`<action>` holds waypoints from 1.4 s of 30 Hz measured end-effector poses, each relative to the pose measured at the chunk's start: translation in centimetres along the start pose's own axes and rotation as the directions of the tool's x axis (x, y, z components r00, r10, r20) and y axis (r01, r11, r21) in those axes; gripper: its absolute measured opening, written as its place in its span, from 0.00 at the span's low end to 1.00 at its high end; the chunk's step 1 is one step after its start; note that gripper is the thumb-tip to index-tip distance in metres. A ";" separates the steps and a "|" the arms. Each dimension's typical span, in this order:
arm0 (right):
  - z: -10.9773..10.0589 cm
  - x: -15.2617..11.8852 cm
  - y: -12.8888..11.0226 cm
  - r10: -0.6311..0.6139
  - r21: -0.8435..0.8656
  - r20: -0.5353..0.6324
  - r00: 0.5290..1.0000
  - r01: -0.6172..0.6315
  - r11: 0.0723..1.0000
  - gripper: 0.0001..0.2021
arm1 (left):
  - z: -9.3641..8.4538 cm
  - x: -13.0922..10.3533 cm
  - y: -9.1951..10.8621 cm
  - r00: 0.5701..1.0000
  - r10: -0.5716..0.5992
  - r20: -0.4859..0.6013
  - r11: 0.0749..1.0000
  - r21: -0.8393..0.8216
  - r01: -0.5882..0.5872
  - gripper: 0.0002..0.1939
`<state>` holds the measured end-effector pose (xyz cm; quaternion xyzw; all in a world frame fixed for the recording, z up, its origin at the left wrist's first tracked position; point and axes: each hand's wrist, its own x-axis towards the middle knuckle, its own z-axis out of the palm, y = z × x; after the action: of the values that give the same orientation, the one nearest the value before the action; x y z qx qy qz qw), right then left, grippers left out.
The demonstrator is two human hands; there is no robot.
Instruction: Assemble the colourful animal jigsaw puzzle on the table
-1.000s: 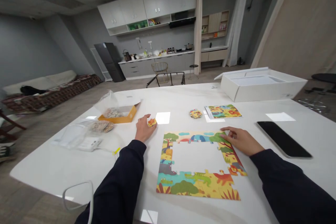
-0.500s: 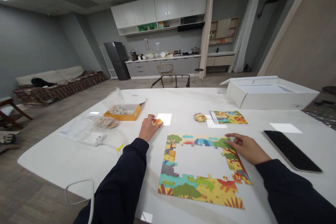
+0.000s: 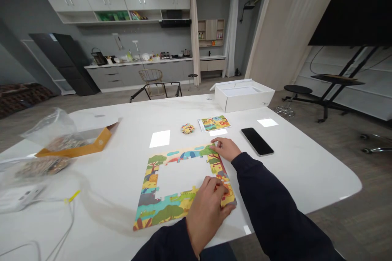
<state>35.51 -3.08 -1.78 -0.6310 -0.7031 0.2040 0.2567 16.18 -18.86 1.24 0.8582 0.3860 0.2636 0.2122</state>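
Note:
A partly joined jigsaw puzzle (image 3: 167, 213) lies flat on the white table, a picture border of trees and animals around a bare centre. My left hand (image 3: 207, 208) is over its near right corner, fingers closed on a yellow puzzle piece (image 3: 229, 198) with a dark edge. The hand hides part of the lower border, and I cannot tell whether the piece is fully seated. At the far right corner, my right hand (image 3: 226, 148) grips the puzzle's edge with bent fingers. Beyond it are a small heap of loose puzzle pieces (image 3: 187, 129) and the picture card (image 3: 215, 123).
A black phone (image 3: 257, 141) lies right of my right hand. Farther back stands an open white box (image 3: 241, 100). On the left are a yellow box (image 3: 101, 142) with pieces, a plastic bag of pieces (image 3: 43, 167), a white power strip (image 3: 20, 198) and loose cables.
My left hand has carried the puzzle piece from left of the puzzle to its near right corner. My right hand stays at the far right corner. The view has turned right.

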 end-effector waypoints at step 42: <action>-0.5 -0.3 -0.6 0.021 -0.007 -0.005 1.000 -0.021 1.000 0.16 | -3.5 -0.1 -0.9 0.923 0.221 0.316 0.919 0.251 -0.306 0.14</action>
<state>35.38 -3.47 -1.07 -0.6396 -0.6967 0.2027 0.2540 13.45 -17.78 3.41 0.9532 0.2668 0.1047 0.0966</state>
